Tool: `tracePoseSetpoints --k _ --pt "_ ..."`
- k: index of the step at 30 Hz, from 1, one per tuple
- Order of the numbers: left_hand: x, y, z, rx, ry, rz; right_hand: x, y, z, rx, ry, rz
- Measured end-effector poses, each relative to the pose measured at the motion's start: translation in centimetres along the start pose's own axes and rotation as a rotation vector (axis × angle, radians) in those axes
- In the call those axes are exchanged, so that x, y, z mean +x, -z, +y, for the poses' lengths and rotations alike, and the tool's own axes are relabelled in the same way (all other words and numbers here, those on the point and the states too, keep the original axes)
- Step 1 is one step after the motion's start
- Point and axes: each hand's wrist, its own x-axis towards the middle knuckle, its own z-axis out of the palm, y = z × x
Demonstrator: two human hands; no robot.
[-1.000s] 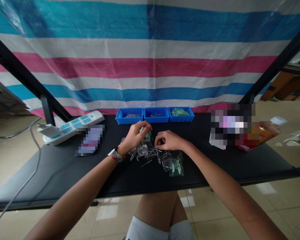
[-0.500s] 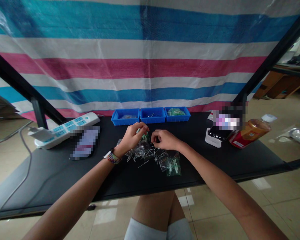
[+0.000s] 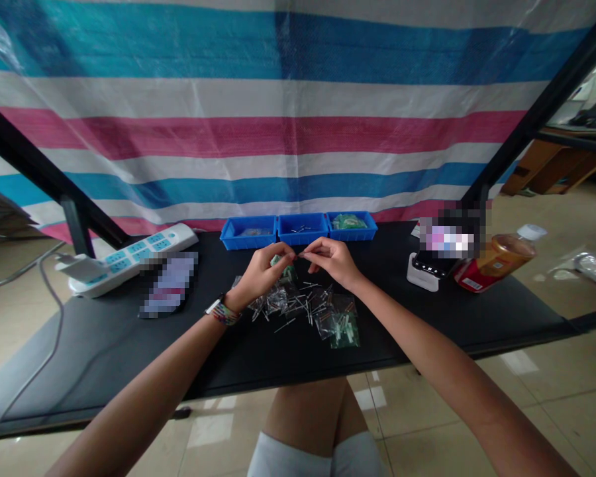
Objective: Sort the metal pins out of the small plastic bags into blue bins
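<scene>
My left hand point(image 3: 264, 268) is closed around a small green part, raised a little above the black table point(image 3: 129, 338). My right hand point(image 3: 329, 258) pinches a thin metal pin and holds its tip against the left fingertips. Below both hands lies a heap of loose pins and small clear bags point(image 3: 302, 306), one bag with green parts point(image 3: 346, 328). Three blue trays point(image 3: 298, 230) stand in a row just behind the hands.
A white power strip point(image 3: 124, 257) lies at the back left with a grey cable running off the table. At the right stand a small white device point(image 3: 427, 270) and a lying bottle point(image 3: 501, 260). A striped tarp point(image 3: 298, 119) hangs behind.
My right hand has lifted off the heap and moved up and left to meet my left fingertips. My left hand has stayed nearly in place.
</scene>
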Motion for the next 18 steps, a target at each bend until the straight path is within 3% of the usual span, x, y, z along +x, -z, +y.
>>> tracePoseSetpoints --k 13,18 --pt "0.07 -0.18 -0.40 0.062 -0.020 0.077 0.15 -0.01 0.33 -0.014 0.061 0.136" --pt "0.07 -0.28 -0.34 0.044 -0.012 0.076 0.12 0.13 0.20 -0.020 0.064 0.129"
